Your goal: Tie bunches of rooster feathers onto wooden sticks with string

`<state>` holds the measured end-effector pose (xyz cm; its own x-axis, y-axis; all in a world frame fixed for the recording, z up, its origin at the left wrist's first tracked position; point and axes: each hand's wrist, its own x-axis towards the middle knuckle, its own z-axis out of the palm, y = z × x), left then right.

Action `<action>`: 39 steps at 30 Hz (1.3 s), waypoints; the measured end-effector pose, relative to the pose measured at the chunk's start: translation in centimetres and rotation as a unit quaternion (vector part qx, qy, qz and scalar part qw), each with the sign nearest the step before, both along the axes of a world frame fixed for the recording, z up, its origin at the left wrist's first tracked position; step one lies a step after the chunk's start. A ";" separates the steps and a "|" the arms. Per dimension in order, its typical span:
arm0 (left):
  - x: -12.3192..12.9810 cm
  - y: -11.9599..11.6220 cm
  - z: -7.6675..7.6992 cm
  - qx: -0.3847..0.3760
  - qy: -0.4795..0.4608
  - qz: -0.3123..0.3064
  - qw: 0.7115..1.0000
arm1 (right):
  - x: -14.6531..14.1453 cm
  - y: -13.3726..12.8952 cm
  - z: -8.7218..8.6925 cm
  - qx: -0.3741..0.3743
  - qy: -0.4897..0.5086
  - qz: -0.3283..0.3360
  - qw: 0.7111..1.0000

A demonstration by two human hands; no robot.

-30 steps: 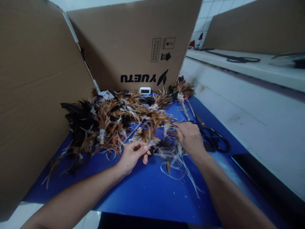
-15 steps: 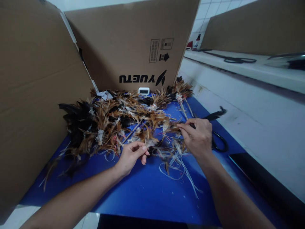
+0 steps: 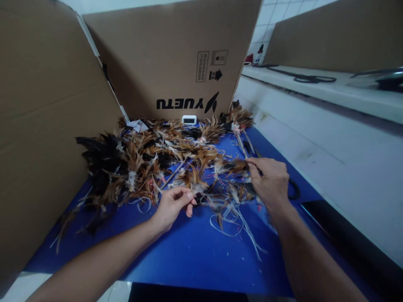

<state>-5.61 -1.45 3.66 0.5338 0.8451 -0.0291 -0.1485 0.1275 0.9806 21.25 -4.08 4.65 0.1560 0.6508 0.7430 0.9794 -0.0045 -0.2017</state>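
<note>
My left hand [image 3: 174,207] is low in front of the feather pile, thumb and forefinger pinched on a brown and grey feather tuft [image 3: 197,187]. Further right, my right hand [image 3: 271,180] is closed, its fingertips by the lower end of a thin stick [image 3: 241,142]. What those fingers hold, if anything, is hidden. Behind that hand, a black loop handle [image 3: 295,191] shows in part. Between the hands lie loose feathers [image 3: 241,191] and a tangle of pale plastic strips [image 3: 234,220]. Brown and black feather bunches [image 3: 141,159] with white ties cover the table's left and back.
Cardboard panels [image 3: 147,54] stand at the left and back of the blue table [image 3: 195,256]. A small white digital display [image 3: 189,120] sits at the back. At right are a dark flat object [image 3: 333,235] and a white ledge [image 3: 283,75] with scissors [image 3: 315,78].
My right hand has moved right, away from the brown feathers. The black feather tuft that stuck out behind it no longer shows. My left hand keeps its pinch in nearly the same place.
</note>
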 end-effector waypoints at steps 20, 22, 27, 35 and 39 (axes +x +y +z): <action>-0.1 0.0 -0.3 0.002 -0.007 -0.002 1.000 | 2.3 0.8 -2.4 -0.097 -0.032 -0.097 0.990; -0.1 0.0 -0.3 0.003 -0.005 -0.002 1.000 | 1.8 0.9 -2.4 -0.086 -0.048 -0.085 0.991; -0.1 0.0 -0.3 0.001 -0.006 -0.002 1.000 | 0.9 1.4 -2.7 -0.127 -0.076 -0.095 0.984; -0.1 0.0 -0.3 -0.001 -0.002 0.000 1.000 | 0.7 1.6 -2.5 -0.195 -0.089 -0.147 0.966; -0.1 0.1 -0.5 0.000 -0.007 0.001 1.000 | 0.8 1.1 -1.9 -0.128 -0.091 -0.179 0.971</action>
<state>-5.73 -1.40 3.19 0.5326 0.8461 -0.0219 -0.1634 0.1282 0.9782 22.04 -2.97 2.78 0.2866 0.7459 0.6013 0.9255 -0.3777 0.0274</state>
